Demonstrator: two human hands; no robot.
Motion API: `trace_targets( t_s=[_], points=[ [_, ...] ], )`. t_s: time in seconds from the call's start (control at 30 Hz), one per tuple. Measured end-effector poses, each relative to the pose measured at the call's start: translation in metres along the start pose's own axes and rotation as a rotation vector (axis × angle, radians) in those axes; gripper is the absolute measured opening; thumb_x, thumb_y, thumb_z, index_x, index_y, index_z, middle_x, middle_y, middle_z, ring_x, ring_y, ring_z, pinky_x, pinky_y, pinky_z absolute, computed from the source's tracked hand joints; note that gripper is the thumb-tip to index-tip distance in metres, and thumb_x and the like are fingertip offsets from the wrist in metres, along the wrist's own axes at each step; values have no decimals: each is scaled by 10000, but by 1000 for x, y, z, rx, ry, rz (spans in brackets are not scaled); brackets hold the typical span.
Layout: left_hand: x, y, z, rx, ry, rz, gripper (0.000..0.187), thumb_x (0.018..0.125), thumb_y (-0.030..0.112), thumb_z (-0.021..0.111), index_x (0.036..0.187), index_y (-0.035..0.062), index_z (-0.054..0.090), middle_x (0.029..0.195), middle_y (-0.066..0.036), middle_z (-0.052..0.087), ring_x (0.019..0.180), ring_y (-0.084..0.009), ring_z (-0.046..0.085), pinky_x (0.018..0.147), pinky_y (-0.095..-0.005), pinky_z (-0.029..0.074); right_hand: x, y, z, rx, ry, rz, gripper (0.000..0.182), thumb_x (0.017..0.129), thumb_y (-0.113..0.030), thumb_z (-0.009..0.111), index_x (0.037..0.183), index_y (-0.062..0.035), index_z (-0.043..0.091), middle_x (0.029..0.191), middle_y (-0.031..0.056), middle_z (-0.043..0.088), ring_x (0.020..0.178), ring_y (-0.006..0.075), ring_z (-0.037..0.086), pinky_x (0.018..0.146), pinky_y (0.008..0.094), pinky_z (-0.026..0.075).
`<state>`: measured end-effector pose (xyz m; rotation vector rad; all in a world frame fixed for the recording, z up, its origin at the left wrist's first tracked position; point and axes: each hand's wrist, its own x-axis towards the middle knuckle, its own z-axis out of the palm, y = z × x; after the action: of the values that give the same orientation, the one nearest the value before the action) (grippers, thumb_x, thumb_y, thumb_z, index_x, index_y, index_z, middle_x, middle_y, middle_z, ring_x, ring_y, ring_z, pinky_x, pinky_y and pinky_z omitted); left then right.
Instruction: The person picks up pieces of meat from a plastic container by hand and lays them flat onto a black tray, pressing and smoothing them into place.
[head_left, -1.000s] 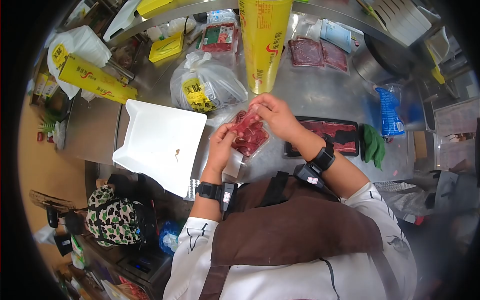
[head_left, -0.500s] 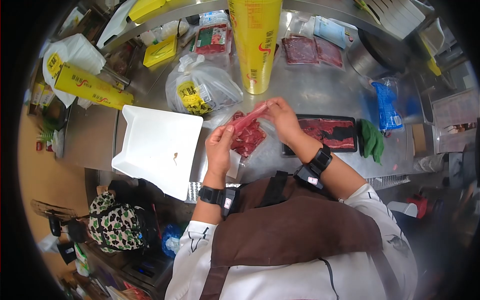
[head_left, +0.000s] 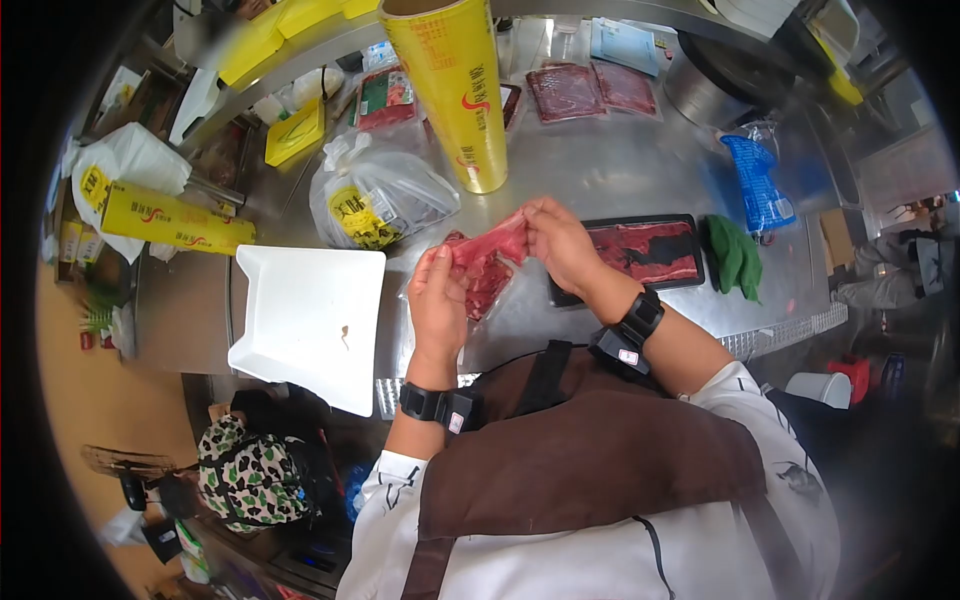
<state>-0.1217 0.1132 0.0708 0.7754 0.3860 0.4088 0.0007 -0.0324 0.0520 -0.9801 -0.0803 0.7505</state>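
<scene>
A thin slice of raw red meat (head_left: 492, 243) stretches between my two hands. My left hand (head_left: 437, 297) pinches its left end, and my right hand (head_left: 563, 243) grips the other end, higher up. Beneath the slice lies a pile of raw meat slices (head_left: 487, 285) on clear plastic, partly hidden by my left hand and the slice. To the right, a black tray of meat (head_left: 650, 252) sits just past my right hand and wrist. A white tray (head_left: 300, 280) with a small brown scrap in it stands left of my left hand.
An upright yellow cling-film roll (head_left: 455, 100) stands behind my hands, beside a tied plastic bag (head_left: 375, 195). Flat meat packs (head_left: 567, 92) lie at the back. A green cloth (head_left: 733, 258) and blue packet (head_left: 757, 185) are at right. Another person (head_left: 250, 470) is at lower left.
The slice is spread wider between my hands, and both hands stay closed on its ends. The whole view has shifted slightly, with the upright roll leaning more to the left.
</scene>
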Motion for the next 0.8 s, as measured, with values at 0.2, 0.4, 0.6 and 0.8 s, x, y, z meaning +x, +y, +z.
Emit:
trace_targets(
  t_s=[0.2, 0.4, 0.6, 0.8],
  points=[
    [-4, 7, 12, 103, -31, -63, 188, 1033, 204, 544, 1073, 29, 599, 1120, -172, 674, 973, -286, 689, 888, -419, 558, -8, -2, -21, -274, 23, -51, 124, 1042, -177, 505, 1058, -65, 556, 874, 48, 621, 799, 162, 626, 709, 308, 495],
    [-4, -7, 16, 205, -21, -126, 157, 1019, 190, 581, 1060, 40, 603, 986, -142, 706, 828, -252, 708, 777, -374, 580, -26, -17, -22, -63, 125, 31, 147, 1051, -192, 492, 1076, -63, 558, 969, 72, 633, 891, 206, 662, 807, 355, 558],
    [-6, -20, 32, 331, 4, -265, 163, 1010, 186, 605, 1055, 29, 607, 960, -118, 706, 809, -220, 718, 748, -329, 578, -47, -27, -50, 61, 172, -5, 144, 1043, -187, 503, 1076, -56, 552, 1048, 93, 624, 915, 224, 666, 852, 391, 573],
    [-7, -49, 55, 408, -47, -374, 141, 997, 171, 625, 1016, 31, 620, 880, -99, 714, 774, -178, 717, 715, -290, 573, -65, -32, -93, 168, 236, -38, 84, 1011, -146, 541, 1050, -73, 550, 1049, 84, 614, 931, 246, 664, 883, 434, 548]
  ],
)
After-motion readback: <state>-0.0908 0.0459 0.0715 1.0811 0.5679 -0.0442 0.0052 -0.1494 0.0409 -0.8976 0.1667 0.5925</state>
